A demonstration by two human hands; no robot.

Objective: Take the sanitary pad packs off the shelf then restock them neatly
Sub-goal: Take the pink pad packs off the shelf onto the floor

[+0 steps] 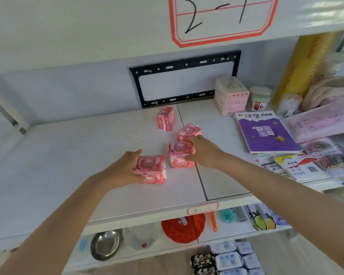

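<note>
Head view, looking down on a white shelf point(99, 147) with both forearms reaching in from the lower edge of the frame. Four pink pad packs stand near the centre of the frame, just left of and across the seam between two shelf boards.

The left hand point(125, 169) is closed around the nearest pack point(150, 169): thumb on its lower front corner, fingers wrapped over its left side. Whether this pack rests on the board or is lifted clear cannot be told.

The right hand point(204, 150) grips the second pack point(180, 153) from its right side, fingertips on the top edge and thumb low on the front face. A third pack point(188, 132) sits just behind it, touching or nearly touching the back of the fingers. The fourth pack point(165, 118) stands apart, higher in the frame near the black metal bracket point(185, 80) on the back wall.

Each hand holds one pack by opposite sides, probably so that the boxy, soft wrappers keep their shape and can be squared against one another. The packs lie scattered at differing angles, so neat restocking appears unfinished.

At right of the frame, a purple book point(266, 133) and assorted goods limit the free room, which likely explains why the packs are grouped centre-left.
</note>
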